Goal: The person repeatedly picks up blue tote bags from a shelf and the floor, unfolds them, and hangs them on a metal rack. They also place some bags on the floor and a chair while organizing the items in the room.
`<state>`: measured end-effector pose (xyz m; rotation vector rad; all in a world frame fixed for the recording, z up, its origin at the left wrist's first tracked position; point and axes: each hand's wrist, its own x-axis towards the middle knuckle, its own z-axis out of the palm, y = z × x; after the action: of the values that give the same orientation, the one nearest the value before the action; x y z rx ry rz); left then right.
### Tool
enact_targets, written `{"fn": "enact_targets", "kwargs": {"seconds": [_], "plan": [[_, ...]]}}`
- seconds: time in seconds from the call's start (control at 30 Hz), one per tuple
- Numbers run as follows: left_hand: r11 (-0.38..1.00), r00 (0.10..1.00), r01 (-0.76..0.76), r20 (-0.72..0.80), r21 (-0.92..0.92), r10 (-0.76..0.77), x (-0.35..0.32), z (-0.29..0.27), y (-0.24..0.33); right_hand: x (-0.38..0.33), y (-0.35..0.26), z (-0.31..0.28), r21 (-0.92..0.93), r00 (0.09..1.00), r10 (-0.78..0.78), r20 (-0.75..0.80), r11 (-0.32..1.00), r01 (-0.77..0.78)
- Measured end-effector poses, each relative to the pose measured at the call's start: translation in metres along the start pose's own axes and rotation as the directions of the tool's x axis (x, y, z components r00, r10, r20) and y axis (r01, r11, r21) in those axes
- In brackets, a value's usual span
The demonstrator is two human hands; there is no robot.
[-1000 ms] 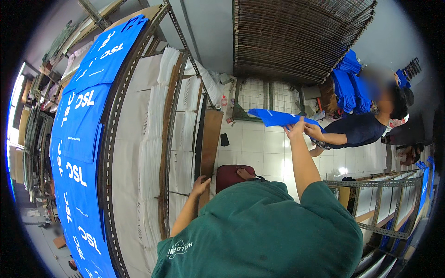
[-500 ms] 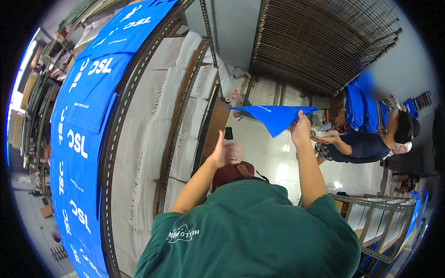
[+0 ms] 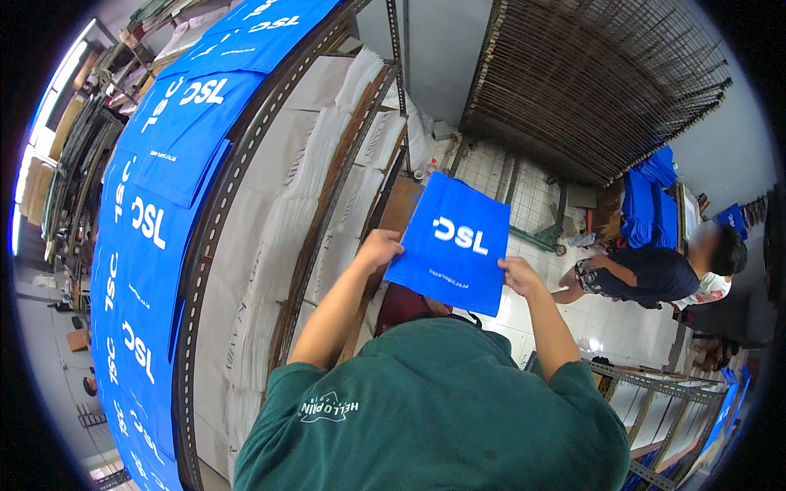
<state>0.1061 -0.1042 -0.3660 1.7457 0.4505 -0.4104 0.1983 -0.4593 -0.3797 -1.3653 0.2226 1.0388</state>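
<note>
The left hand [image 3: 379, 246] and right hand [image 3: 519, 274] each clamp a side edge of a flat blue printed bag [image 3: 451, 243], held up.

A bag [image 3: 453, 242] hangs between the left hand [image 3: 379, 246] and right hand [image 3: 519, 274]. Printed bags [image 3: 155, 221] lie on the rack [image 3: 237, 172] at left. A seated person [image 3: 663, 270] is far right.

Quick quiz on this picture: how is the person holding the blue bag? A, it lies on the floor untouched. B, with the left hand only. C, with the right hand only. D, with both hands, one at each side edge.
D: the left hand grips the left edge of the blue bag and the right hand grips its right edge, holding it up flat.
</note>
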Motion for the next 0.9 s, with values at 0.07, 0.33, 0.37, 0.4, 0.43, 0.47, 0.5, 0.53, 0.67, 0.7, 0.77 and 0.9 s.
{"fn": "enact_targets", "kwargs": {"seconds": [0.07,0.33,0.37,0.4,0.43,0.47,0.5,0.53,0.67,0.7,0.77,0.9], "plan": [[0.865,0.994,0.076,-0.104,0.496,-0.028,0.009,0.019,-0.004,0.032,0.029,-0.011,-0.051,0.994,0.072,-0.084,0.996,-0.076],[0.867,0.962,-0.099,-0.175,0.489,0.208,0.019,0.022,0.078,0.037,-0.032,-0.025,-0.057,0.983,-0.149,-0.111,0.988,0.143],[0.866,0.95,-0.172,-0.155,0.469,0.272,0.017,0.015,0.094,0.035,-0.045,-0.028,0.06,0.969,-0.198,-0.146,0.976,0.208],[0.86,0.931,-0.243,-0.14,0.449,0.337,0.012,0.006,0.113,0.024,-0.065,-0.018,0.085,0.967,-0.238,-0.088,0.966,0.245],[0.846,0.886,-0.334,-0.167,0.416,0.432,0.003,-0.002,0.133,0.005,-0.093,-0.003,0.112,0.96,-0.277,-0.03,0.954,0.279],[0.807,0.874,-0.377,-0.115,0.455,0.473,0.0,-0.015,0.15,-0.009,-0.118,0.012,0.141,0.947,-0.319,0.035,0.94,0.311],[0.818,0.866,-0.391,-0.132,0.421,0.482,-0.008,-0.022,0.175,-0.017,-0.137,0.021,0.159,0.909,-0.415,0.035,0.901,0.404],[0.769,0.804,-0.476,-0.142,0.427,0.577,-0.014,-0.034,0.194,-0.023,-0.155,0.032,0.176,0.863,-0.504,0.043,0.854,0.49],[0.695,0.643,-0.607,-0.277,0.385,0.714,-0.053,-0.079,0.29,-0.031,-0.23,0.076,0.212,0.645,-0.758,0.096,0.649,0.731],[0.693,0.649,-0.594,-0.265,0.407,0.713,-0.061,-0.094,0.314,-0.032,-0.251,0.089,0.216,0.602,-0.793,0.097,0.607,0.765],[0.624,0.546,-0.654,-0.304,0.428,0.781,-0.071,-0.133,0.355,-0.031,-0.295,0.127,0.251,0.509,-0.853,0.119,0.522,0.815],[0.541,0.326,-0.697,-0.465,0.47,0.823,-0.125,-0.215,0.427,-0.021,-0.384,0.199,0.431,0.324,-0.934,0.152,0.357,0.829]]}}
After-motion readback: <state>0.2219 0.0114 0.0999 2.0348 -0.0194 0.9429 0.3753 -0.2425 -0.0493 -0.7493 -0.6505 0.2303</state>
